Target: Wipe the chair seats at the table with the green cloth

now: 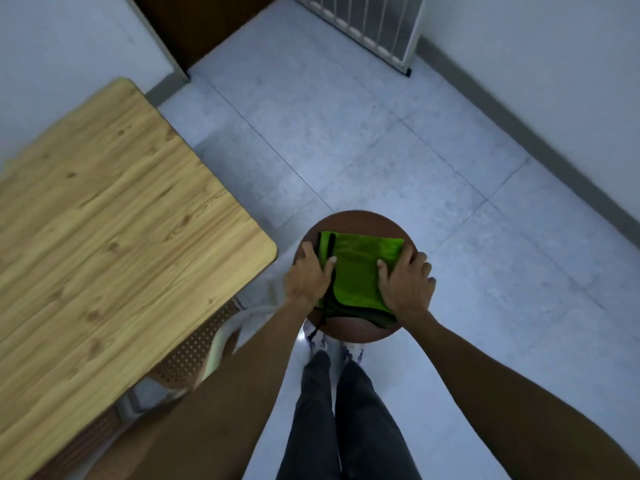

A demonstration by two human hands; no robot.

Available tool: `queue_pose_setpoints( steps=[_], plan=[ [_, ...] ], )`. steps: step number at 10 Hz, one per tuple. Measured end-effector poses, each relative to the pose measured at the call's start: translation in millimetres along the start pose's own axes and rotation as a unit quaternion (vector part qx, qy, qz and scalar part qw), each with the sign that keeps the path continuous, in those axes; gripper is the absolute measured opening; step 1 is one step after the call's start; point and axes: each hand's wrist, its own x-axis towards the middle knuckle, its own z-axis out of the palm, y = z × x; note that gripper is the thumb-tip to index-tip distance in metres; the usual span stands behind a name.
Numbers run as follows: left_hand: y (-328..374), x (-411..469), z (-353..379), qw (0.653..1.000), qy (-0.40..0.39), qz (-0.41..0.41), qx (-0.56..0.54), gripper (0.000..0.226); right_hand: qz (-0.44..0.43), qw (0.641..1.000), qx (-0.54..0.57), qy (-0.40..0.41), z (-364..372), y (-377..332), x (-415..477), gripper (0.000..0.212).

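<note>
A round brown stool seat (356,221), smooth and slightly glossy, is seen from above on a pale speckled tile floor (398,150) crossed by thin dark joints. The green cloth (358,271), a soft napped fabric folded into a rough rectangle with black edging, is spread flat across the middle of the seat; its near corners reach the seat's front rim, and a black cord (317,329) from it is hung over that rim. The left hand (306,277) is laid flat on the cloth's left edge, fingers spread, thumb resting on the green surface. The right hand (405,282) is pressed flat on the cloth's right edge, fingers splayed past the fabric onto the seat. Nothing is pinched by either hand.

To the left, a wooden table (104,220) with pale, knotty grain and a rounded corner is set near the stool, a narrow strip of floor being left between them. A perforated brown chair seat (188,355) with a pale frame is tucked partly under the table's near edge. Beyond and to the right of the stool, open floor is left up to the grey skirting and white walls. Dark trouser legs (346,410) and light shoes are seen just behind the stool.
</note>
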Motion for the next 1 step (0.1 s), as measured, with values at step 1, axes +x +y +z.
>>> queue_pose_setpoints(
  steps=[1],
  plan=[
    [-1.3, -20.9, -32.3, 1.000, 0.018, 0.000, -0.022, 0.069, -0.108, 0.992, -0.057, 0.015, -36.5, -14.4, 0.4, 0.065]
  ],
)
